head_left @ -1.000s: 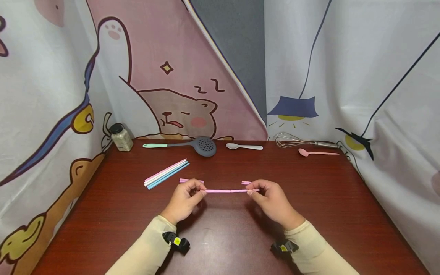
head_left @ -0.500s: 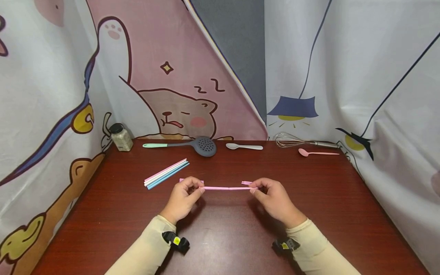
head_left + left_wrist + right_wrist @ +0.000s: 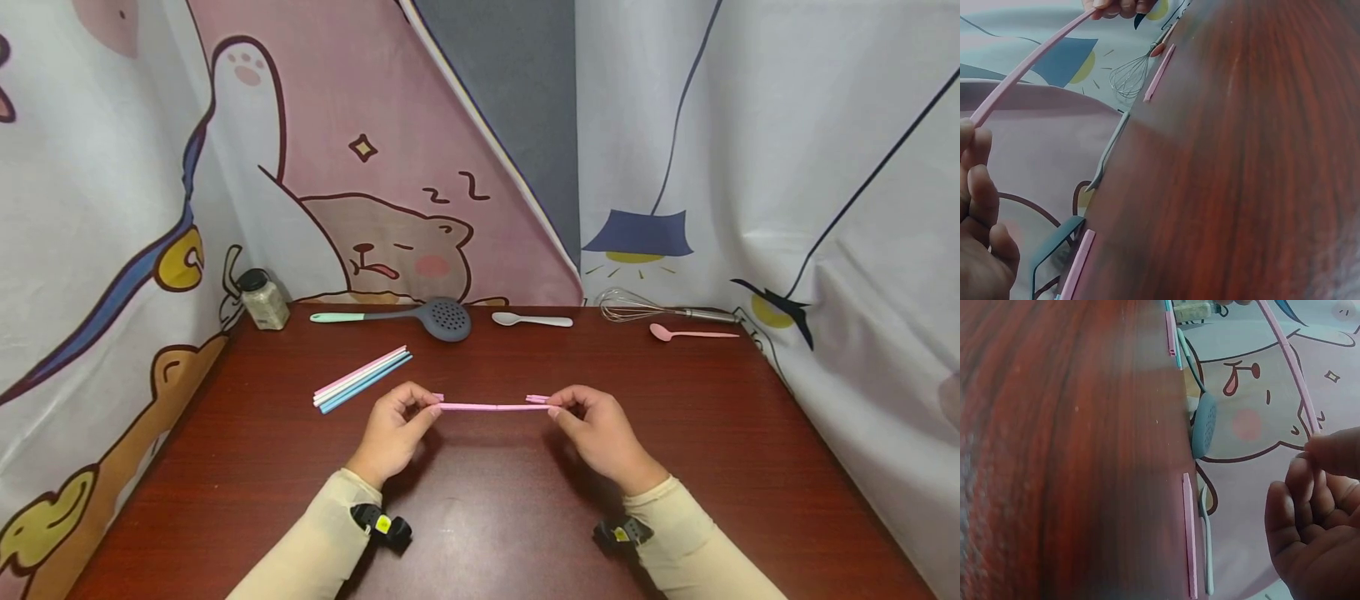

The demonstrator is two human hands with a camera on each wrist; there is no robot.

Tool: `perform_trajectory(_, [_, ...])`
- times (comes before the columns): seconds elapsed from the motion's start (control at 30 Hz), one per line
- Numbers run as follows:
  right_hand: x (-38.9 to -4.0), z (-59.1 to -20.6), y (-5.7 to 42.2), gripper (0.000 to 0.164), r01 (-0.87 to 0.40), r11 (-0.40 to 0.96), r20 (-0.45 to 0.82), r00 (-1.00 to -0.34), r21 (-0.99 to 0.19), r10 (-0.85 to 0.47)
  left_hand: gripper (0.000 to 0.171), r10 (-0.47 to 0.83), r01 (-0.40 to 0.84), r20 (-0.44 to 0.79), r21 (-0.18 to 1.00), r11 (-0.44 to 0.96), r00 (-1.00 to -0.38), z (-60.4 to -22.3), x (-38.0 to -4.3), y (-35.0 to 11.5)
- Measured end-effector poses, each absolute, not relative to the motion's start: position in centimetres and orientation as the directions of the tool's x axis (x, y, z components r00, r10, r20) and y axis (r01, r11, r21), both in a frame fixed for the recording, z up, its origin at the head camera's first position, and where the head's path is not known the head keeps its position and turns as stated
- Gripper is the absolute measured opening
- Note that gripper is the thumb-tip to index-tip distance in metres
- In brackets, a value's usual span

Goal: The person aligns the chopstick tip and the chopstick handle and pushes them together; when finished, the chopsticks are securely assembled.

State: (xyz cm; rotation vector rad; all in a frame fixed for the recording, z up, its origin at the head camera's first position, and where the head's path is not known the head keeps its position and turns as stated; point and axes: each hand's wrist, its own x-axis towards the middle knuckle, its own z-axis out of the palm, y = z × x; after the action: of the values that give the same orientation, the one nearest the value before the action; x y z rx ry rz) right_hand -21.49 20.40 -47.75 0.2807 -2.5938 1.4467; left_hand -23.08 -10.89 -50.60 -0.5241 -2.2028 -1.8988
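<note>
head view: pink straw [image 3: 491, 407] held level above the table [image 3: 487, 533], well in front of the slotted spatula [image 3: 420, 316]. left hand [image 3: 392, 435] pinches its left end, fingers curled together on it; right hand [image 3: 600, 437] pinches the right end the same way. bundle of straws [image 3: 362, 379] lies left of the spatula's near side, apart from the hands. two short pink pieces on the table just behind the held straw, one [image 3: 437, 397] by the left fingertips, one [image 3: 537, 398] by the right. white spoon [image 3: 531, 319] just right of the spatula, then whisk [image 3: 652, 310] and pink spoon [image 3: 692, 334] farther right. jar [image 3: 262, 298] far left of the spatula, at the curtain.

left wrist view: straw [image 3: 1025, 65] runs from the curled left fingers [image 3: 979, 206] up to the far hand; it bows slightly here, which the head view does not show. short piece [image 3: 1077, 264] lies flat on the wood, untouched.

right wrist view: thumb and fingers [image 3: 1325, 465] close on the straw [image 3: 1291, 365]; spatula head [image 3: 1204, 433] at the table's far edge, short piece [image 3: 1189, 534] near it.
</note>
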Motion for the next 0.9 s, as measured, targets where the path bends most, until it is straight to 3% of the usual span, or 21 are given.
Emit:
perform_trajectory(0.53, [-21.2,-48.3,20.1,0.008,-0.298,0.438,0.308,-0.950,-0.848,-0.051,0.007,0.185,0.463,0.439,0.879,0.114,-0.879,-50.4,-23.0,-10.7])
perform_trajectory(0.77, [-21.5,-48.6,20.2,0.006,-0.324,0.417,0.300,-0.946,-0.849,-0.124,0.014,0.168,0.416,0.395,0.903,0.111,-0.903,-50.5,-23.4,-11.4])
perform_trajectory(0.9, [-21.8,-48.5,20.4,0.009,-0.303,0.421,0.267,-0.953,-0.855,-0.142,0.008,0.153,0.398,0.378,0.908,0.133,-0.913,-50.7,-23.9,-12.4])
